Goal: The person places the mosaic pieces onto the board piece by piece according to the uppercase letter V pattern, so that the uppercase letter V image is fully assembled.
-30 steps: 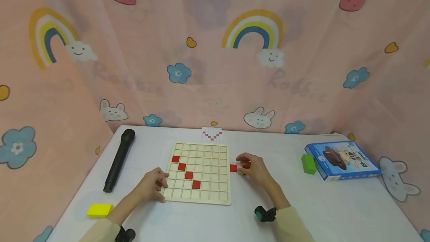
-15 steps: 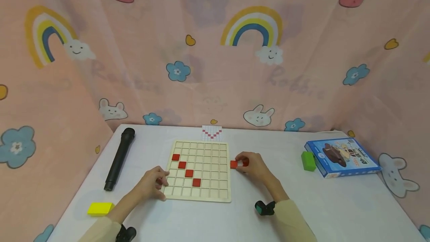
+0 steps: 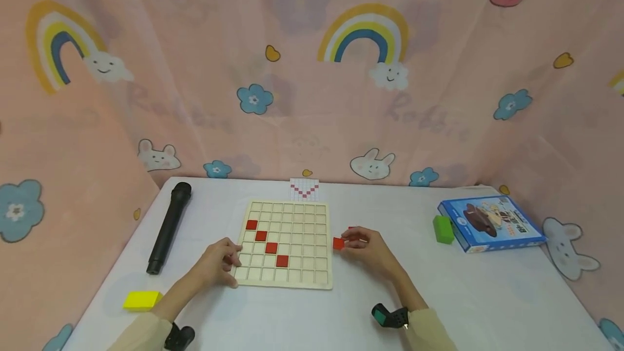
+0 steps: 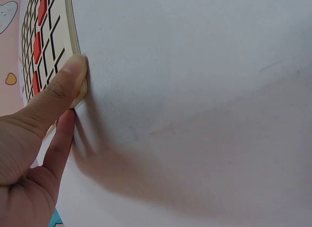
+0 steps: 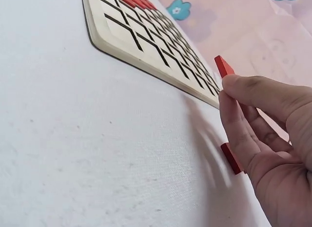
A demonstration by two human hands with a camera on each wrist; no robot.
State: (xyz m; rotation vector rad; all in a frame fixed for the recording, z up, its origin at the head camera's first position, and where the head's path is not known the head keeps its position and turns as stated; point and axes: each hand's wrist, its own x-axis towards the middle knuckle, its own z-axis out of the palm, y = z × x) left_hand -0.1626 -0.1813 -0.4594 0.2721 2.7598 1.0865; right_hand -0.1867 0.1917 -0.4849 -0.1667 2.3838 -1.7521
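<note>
A cream grid board (image 3: 302, 242) lies mid-table, with several red square tiles set in a descending diagonal, among them a tile (image 3: 282, 260) near its front. My left hand (image 3: 214, 264) grips the board's near left corner between thumb and fingers. To the right of the board, my right hand (image 3: 372, 251) pinches another red tile (image 5: 224, 67) between thumb and fingertips, raised above the table in the right wrist view. Below that hand lies a further red tile (image 5: 231, 158) on the white surface, mostly hidden behind the fingers in the head view.
Behind the board sits a small card (image 3: 304, 189) with a red V pattern. A black microphone (image 3: 168, 229) and a yellow block (image 3: 142, 301) are on the left. On the right, a green block (image 3: 443, 229) touches a blue box (image 3: 492, 223).
My right fingers have closed on the red tile beside the board and lifted it off the table. The left hand keeps its hold on the board; the head view has shifted slightly.
</note>
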